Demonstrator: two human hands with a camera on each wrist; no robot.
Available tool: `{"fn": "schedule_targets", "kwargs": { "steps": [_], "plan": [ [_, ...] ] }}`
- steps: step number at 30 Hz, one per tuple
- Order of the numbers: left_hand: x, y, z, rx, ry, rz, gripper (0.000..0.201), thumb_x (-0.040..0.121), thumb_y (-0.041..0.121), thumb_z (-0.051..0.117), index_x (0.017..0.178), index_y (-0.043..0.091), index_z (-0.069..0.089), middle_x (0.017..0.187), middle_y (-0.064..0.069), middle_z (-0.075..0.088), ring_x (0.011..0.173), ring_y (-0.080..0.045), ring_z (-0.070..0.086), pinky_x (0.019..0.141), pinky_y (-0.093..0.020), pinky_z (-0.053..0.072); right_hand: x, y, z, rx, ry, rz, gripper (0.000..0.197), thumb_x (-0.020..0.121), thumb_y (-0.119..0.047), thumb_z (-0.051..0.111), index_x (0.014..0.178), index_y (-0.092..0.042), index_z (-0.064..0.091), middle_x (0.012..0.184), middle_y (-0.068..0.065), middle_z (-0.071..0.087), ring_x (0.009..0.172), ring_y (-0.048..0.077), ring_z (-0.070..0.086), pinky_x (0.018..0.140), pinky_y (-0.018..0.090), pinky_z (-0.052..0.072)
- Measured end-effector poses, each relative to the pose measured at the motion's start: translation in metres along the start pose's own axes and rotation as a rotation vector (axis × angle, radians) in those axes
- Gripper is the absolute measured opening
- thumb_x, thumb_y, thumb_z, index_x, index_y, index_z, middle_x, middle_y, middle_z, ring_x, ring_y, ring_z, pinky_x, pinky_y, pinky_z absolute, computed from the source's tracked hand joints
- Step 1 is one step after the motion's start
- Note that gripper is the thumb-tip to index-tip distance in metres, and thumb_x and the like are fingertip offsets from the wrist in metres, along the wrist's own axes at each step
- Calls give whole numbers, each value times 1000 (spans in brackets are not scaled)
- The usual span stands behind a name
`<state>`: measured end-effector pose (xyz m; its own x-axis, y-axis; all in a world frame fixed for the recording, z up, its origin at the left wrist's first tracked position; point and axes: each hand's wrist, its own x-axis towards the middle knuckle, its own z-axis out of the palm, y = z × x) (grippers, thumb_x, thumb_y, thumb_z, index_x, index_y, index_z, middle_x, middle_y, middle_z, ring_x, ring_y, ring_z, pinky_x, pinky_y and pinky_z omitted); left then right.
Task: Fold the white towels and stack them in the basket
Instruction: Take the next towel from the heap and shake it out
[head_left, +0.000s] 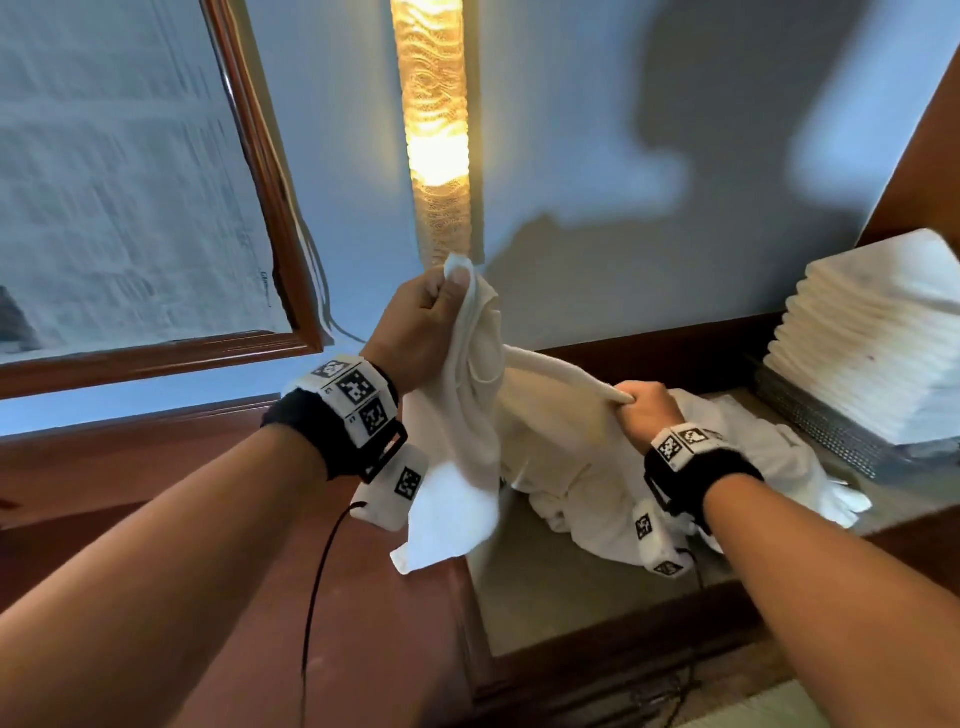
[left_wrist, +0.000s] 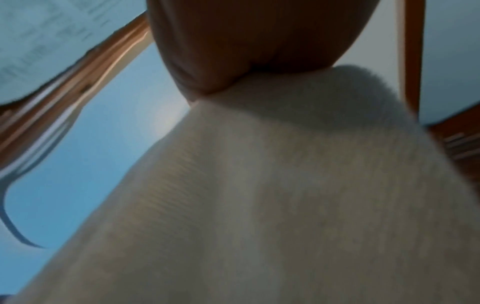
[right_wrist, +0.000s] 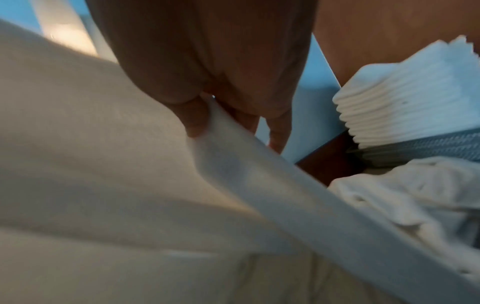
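Forearms: both are reaching in from the bottom edge, cut off there, each wearing a black wrist strap with tags.
Hidden: the wrist views are blurring; cloth is covering the left fingertips there.
Left hand: fingers are curling tight, thumb pinching a raised corner of the towel.
Right hand: fist is closing on the towel's edge, lower and to the right.
Towel: it is stretching between both hands, its loose end hanging below the left one.
Pile: unfolded towels are lying under the right hand.
Basket: it is sitting far right, carrying the stack of folded towels.
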<state>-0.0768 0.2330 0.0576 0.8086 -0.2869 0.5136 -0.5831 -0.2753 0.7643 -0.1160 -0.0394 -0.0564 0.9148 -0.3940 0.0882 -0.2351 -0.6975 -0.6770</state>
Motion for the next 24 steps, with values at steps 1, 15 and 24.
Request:
{"fn": "schedule_targets", "kwargs": {
  "steps": [1,15,24],
  "plan": [
    [-10,1,-7,6,-18,-2,42,108,30,40,68,24,49,63,15,52,55,5,46,61,-19,38,-2,-14,0,27,16,-11,27,91,-8,53,72,-20,67,80,4,67,87,28,61,61,27,39],
    [-154,21,-119,-53,123,-23,39,109,18,38,71,26,46,67,14,47,56,10,49,58,-11,36,-168,-239,44,104,36,-721,22,71,-23,52,61,-5,61,59,5,50,63,22,44,60,32,32],
    [-207,34,-206,38,163,-2,42,107,38,39,83,11,61,77,-10,68,68,-15,63,69,-33,51,-246,-189,117,-8,-229,-530,15,88,-25,69,75,-27,63,69,-8,61,67,14,56,64,28,37]
  ]
}}
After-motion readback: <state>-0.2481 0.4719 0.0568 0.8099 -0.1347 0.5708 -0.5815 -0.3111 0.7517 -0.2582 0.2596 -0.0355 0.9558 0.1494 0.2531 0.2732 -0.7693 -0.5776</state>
